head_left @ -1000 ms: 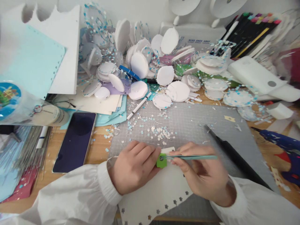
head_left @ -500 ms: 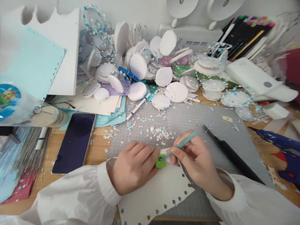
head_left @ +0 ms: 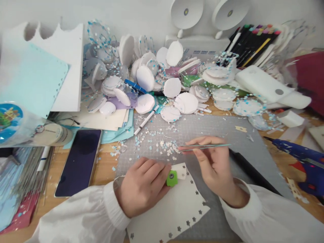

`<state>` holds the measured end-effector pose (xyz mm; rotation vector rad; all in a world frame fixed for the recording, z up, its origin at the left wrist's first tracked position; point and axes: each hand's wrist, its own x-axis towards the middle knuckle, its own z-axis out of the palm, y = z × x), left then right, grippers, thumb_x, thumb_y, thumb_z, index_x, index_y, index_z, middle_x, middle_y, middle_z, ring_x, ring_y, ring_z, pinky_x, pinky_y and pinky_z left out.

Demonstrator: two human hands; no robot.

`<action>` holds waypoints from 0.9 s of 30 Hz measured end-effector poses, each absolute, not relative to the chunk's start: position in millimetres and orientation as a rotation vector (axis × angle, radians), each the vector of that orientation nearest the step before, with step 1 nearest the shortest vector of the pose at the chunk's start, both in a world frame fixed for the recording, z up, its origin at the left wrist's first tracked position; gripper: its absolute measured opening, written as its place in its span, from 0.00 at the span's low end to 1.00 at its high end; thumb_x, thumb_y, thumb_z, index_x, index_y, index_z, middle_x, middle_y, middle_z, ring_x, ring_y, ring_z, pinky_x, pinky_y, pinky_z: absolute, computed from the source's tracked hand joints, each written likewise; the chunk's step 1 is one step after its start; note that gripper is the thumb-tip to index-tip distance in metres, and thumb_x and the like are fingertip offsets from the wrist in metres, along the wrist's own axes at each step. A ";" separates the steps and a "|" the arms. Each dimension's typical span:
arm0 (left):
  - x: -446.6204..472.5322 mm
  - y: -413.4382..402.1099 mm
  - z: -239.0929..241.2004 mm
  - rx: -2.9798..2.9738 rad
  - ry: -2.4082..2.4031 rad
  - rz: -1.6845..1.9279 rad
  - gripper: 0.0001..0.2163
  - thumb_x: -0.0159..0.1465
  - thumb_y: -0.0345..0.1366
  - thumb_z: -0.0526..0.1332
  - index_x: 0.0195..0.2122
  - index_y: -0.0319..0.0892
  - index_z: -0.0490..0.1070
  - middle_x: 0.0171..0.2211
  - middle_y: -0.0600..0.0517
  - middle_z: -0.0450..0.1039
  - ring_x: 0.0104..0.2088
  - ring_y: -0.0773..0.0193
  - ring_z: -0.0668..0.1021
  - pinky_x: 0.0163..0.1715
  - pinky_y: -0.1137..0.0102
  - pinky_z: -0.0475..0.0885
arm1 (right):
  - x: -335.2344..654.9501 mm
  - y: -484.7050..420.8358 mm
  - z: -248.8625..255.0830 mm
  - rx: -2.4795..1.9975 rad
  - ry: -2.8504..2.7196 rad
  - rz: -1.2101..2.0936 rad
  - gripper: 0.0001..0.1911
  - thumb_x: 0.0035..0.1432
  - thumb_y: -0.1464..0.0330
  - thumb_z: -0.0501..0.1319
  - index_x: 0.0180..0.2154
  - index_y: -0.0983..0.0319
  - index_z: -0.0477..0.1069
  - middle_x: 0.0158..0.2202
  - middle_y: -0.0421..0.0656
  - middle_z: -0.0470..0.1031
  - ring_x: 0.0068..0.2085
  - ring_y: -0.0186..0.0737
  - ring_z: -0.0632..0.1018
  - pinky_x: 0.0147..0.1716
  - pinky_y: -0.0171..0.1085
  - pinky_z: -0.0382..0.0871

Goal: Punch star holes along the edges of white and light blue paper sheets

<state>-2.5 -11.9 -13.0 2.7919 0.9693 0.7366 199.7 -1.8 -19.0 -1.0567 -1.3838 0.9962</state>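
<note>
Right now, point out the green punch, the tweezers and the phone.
Green punch (head_left: pixel 172 182), head view: on its green body, below the round button.
Tweezers (head_left: pixel 209 146), head view: mid-length, along the blades.
Phone (head_left: pixel 78 162), head view: middle of its dark screen.

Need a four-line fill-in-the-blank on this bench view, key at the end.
1. The slim teal tweezers are held in the person's ____.
2. The small bright-green punch is held in the person's ____.
3. The rectangular dark-screened phone lies off the ____ side of the grey gridded mat.
4. The white rectangular box at the back carries ____ large round white dishes.

Missing words: right hand; left hand; left; two.
</note>
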 end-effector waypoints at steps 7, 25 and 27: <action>-2.1 -14.1 -9.6 2.835 0.872 0.796 0.12 0.64 0.36 0.57 0.46 0.35 0.69 0.32 0.48 0.75 0.30 0.62 0.75 0.30 0.66 0.69 | 207.4 3.2 -26.4 -1.021 -1.568 0.962 0.05 0.66 0.71 0.49 0.43 0.57 0.57 0.43 0.44 0.66 0.42 0.37 0.77 0.38 0.40 0.76; -17.7 -71.7 24.5 2.012 1.121 1.188 0.11 0.61 0.42 0.61 0.39 0.40 0.74 0.31 0.48 0.74 0.31 0.63 0.76 0.31 0.70 0.74 | 212.6 13.7 -25.8 -1.042 -1.794 0.686 0.07 0.66 0.67 0.47 0.41 0.58 0.62 0.36 0.43 0.73 0.32 0.38 0.77 0.30 0.39 0.74; -23.4 -73.9 27.4 1.873 1.129 1.196 0.12 0.61 0.44 0.60 0.36 0.39 0.75 0.29 0.49 0.74 0.30 0.62 0.76 0.30 0.70 0.73 | 213.8 14.5 -21.6 -1.056 -1.834 0.644 0.07 0.65 0.66 0.49 0.39 0.58 0.64 0.34 0.43 0.73 0.32 0.39 0.76 0.32 0.40 0.73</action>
